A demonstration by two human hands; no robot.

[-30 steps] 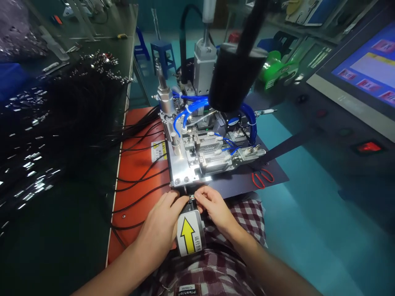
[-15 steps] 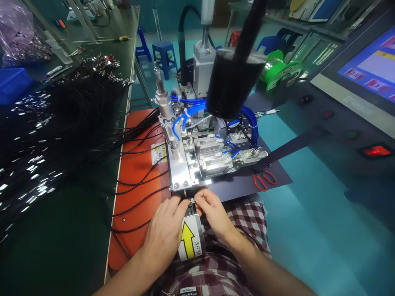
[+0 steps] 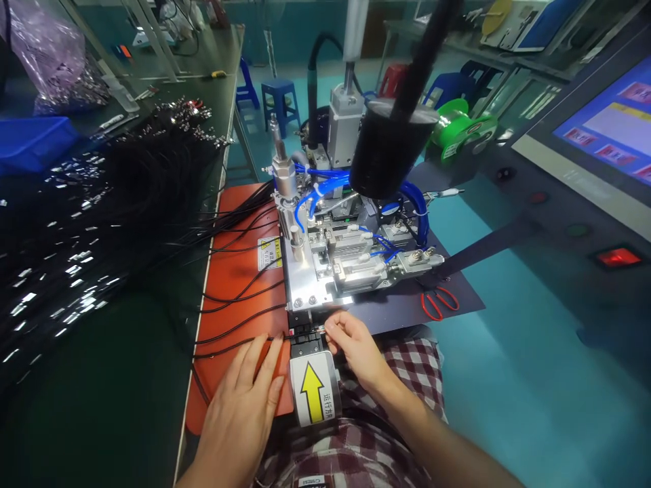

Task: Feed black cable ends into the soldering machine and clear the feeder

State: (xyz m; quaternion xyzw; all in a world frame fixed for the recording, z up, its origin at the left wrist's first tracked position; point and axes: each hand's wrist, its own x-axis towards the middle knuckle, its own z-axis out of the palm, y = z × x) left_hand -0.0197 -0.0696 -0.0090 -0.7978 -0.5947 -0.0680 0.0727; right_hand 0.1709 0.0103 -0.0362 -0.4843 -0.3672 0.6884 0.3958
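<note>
The left hand is lying palm down, fingers apart, at a cable; the right hand is pinching its wires.

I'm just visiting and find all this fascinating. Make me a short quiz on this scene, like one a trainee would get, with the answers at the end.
1. Where is the left hand?
A) On the touch screen
B) Over the orange board
C) On the green spool

2. True or false: the red handles lie on the dark plate.

3. Fill in: the yellow arrow points ____ the person's lap.

Key:
1. B, with its fingers spread
2. True
3. away from
</note>
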